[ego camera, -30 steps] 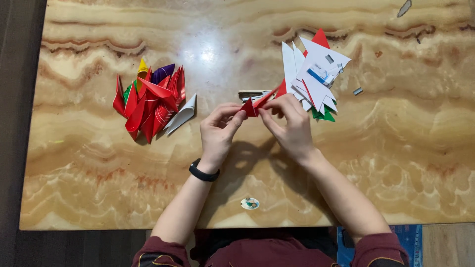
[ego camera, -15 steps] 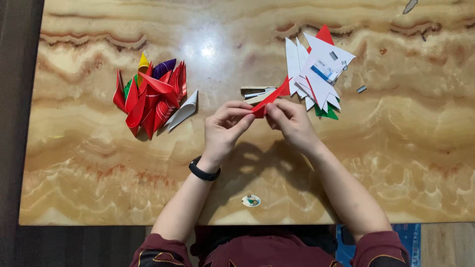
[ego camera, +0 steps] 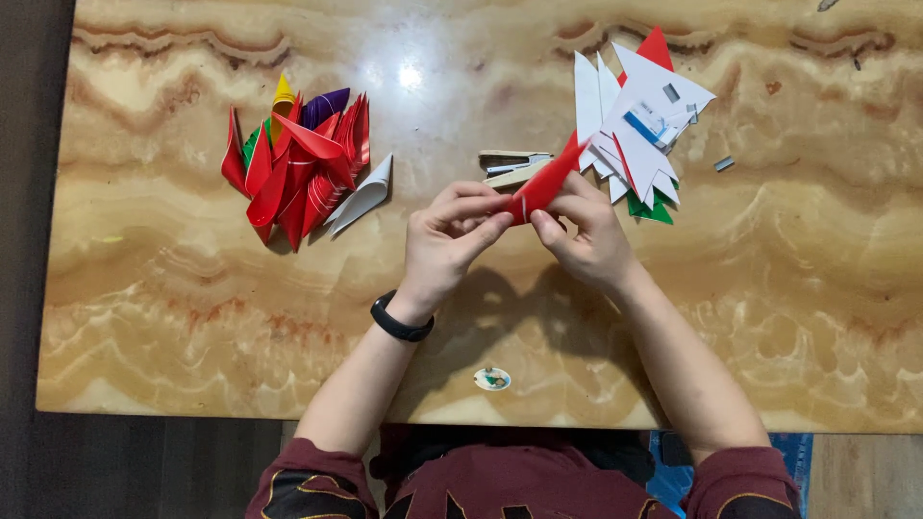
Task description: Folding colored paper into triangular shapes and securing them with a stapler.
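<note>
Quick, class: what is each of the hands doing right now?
Left hand: closed, pinching the red folded paper.
Right hand: closed, pinching the same paper.

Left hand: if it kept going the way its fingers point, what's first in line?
The left hand points up and to the right, gripping the red folded paper with the right hand. Beyond that paper, the stapler probably comes first, though height is unclear.

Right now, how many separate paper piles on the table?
2: a mostly red folded-piece pile to the left of the hands, and a mostly white cut-paper pile at upper right. Sheets underneath may be hidden.
</note>
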